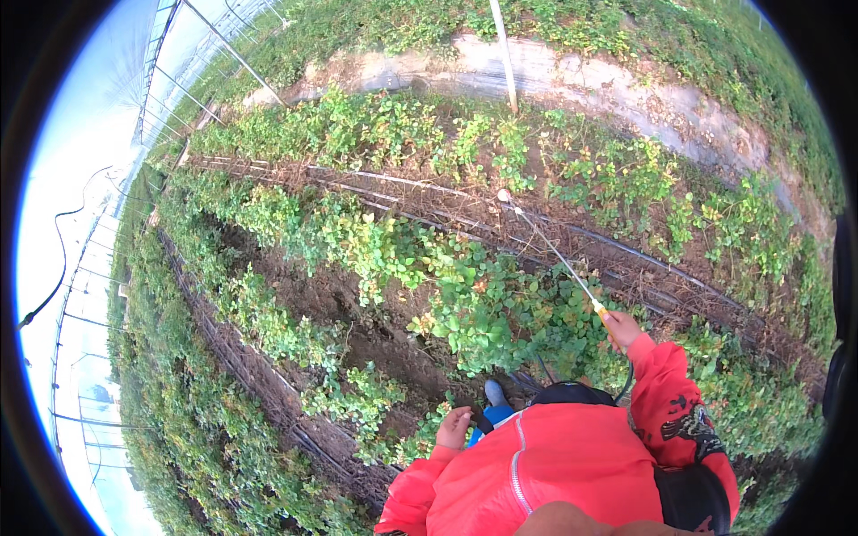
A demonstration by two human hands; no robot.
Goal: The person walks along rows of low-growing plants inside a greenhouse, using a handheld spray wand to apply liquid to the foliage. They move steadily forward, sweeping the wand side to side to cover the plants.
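My right hand is closed around the yellow handle of a spray wand. Its thin metal tube reaches forward and to the left, ending in a pale round nozzle head above a strip of dry stems between two plant rows. A dark hose curves below the handle. My left hand is low by my body with its fingers curled, beside a black bar. Whether it grips that bar cannot be made out. Green leafy bushes stand just ahead of me.
Drip pipes and dry stems run along the rows. A white post stands ahead, before a pale plastic-covered bank. Metal greenhouse framing rises at the left. My grey boot is on bare soil. A dark strap crosses my right side.
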